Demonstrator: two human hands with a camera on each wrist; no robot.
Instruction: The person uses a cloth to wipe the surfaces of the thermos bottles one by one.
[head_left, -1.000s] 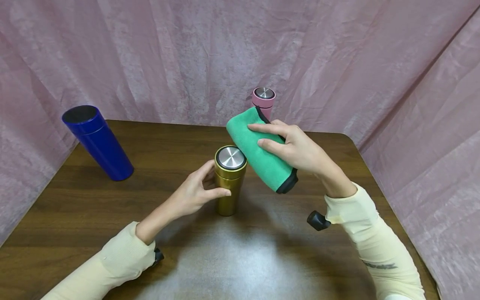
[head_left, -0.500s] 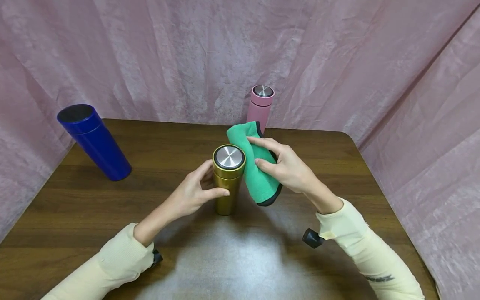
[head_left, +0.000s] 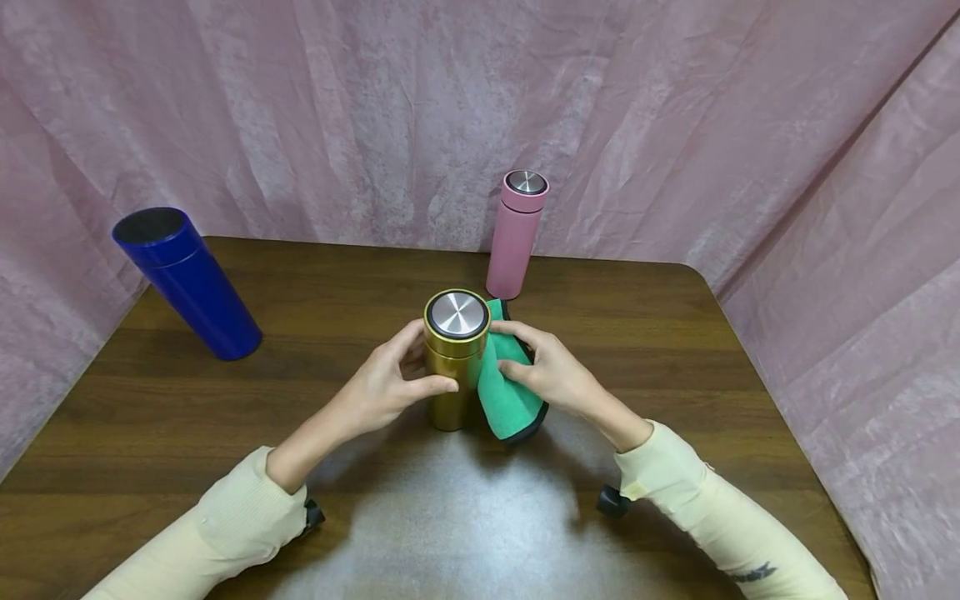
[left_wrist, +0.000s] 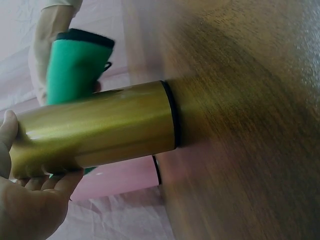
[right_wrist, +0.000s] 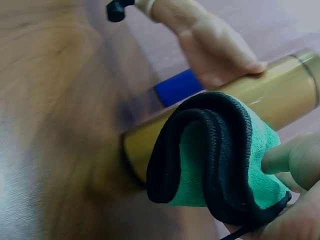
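A gold thermos bottle with a brushed steel lid top stands upright near the middle of the table. My left hand grips its left side, thumb across the front and fingers behind. On the other side my right hand holds a folded green cloth with black edging against the bottle's right side. In the right wrist view the cloth shows several folds, pinched between thumb and fingers. The left wrist view shows the gold bottle with its dark base ring at the wood.
A pink thermos bottle stands behind the gold one, near the back edge of the brown wooden table. At the left stands a blue thermos bottle. Pink curtains hang behind and to the right.
My right hand has moved down and toward me with the green cloth, along the gold bottle's right side, uncovering the pink bottle. The left hand stays around the gold bottle.
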